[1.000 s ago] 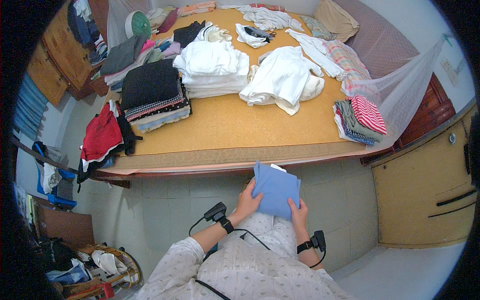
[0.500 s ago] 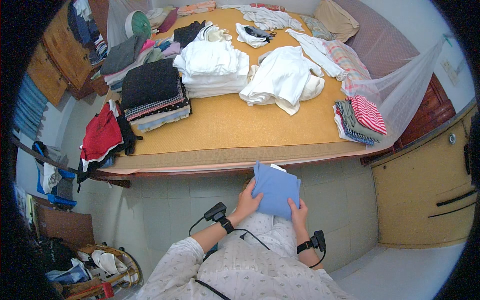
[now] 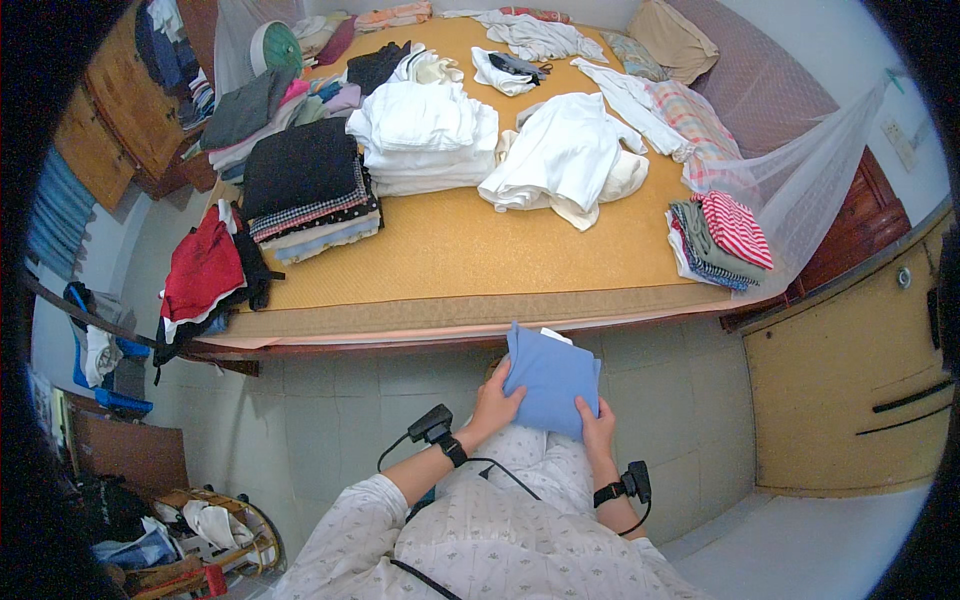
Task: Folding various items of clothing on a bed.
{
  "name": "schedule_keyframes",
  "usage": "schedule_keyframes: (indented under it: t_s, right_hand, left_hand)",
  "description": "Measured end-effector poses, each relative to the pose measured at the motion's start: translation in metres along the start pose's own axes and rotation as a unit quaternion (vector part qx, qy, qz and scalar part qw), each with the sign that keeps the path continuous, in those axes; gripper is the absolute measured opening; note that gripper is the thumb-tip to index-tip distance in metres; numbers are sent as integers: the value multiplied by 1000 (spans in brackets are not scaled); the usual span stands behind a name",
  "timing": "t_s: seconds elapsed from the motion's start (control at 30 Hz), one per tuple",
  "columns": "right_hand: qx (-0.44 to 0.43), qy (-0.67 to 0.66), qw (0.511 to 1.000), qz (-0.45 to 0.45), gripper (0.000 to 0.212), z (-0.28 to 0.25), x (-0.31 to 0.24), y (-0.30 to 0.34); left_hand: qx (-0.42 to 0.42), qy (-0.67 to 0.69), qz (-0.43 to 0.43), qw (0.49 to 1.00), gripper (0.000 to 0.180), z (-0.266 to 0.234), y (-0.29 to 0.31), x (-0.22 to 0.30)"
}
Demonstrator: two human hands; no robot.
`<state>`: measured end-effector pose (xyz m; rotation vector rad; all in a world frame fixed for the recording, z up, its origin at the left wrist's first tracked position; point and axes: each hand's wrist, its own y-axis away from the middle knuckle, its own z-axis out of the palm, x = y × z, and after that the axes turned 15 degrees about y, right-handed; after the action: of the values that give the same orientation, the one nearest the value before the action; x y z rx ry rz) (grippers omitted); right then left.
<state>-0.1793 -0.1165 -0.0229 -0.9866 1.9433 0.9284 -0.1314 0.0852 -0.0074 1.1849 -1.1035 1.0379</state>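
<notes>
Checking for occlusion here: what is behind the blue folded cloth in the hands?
A white piece shows past the far edge of the blue folded cloth; whether it lies behind or between folds is covered, like everything else there.

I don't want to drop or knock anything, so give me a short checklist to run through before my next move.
1. Left grip on the blue cloth: ok, at its left side.
2. Right grip: ok, at its right side.
3. Cloth folded: ok.
4. What the white bit behind its top edge is: cannot tell.
5. Black-topped stack standing: ok.
6. Red garment within the bed edge: not ok, it hangs past the corner.
</notes>
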Motion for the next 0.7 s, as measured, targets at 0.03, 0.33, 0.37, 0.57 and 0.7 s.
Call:
schedule_keyframes:
  t_s: [0.03, 0.33, 0.37, 0.57, 0.7]
  right_hand:
    - [0, 0, 1000, 0, 38, 0, 1, 0]
    - [9, 11, 1000, 0, 39, 1, 9, -4]
    - [9, 11, 1000, -1, 39, 1, 8, -4]
    - [1, 10, 1000, 8, 42, 1, 8, -3]
    - [6, 9, 1000, 7, 43, 1, 8, -3]
  left_hand:
    - [0, 3, -4, 1000, 60, 0, 1, 3]
    - [-2, 0, 23, 1000, 60, 0, -2, -9]
    - [-5, 9, 17, 1000, 60, 0, -3, -10]
    - [-4, -2, 12, 1000, 59, 0, -2, -5]
    - [-12, 11, 17, 1000, 58, 0, -1, -1]
